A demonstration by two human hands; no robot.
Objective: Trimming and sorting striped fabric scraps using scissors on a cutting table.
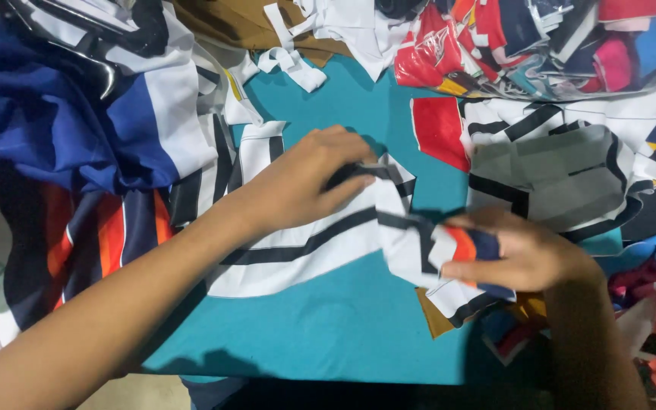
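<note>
Both hands [305,182] pinch striped cloth [328,243].

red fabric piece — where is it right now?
In the head view, the red fabric piece lies flat on the teal table, upper centre-right, beyond the left hand, beside the grey-and-white striped cloth.

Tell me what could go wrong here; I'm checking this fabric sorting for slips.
The left hand and right hand both grip one white piece with black stripes; opposing pulls might stretch or crease it. The right hand also bunches a small orange and navy scrap, which could get mixed in. Loose white strips nearby on the teal table could snag and be dragged along.
</note>
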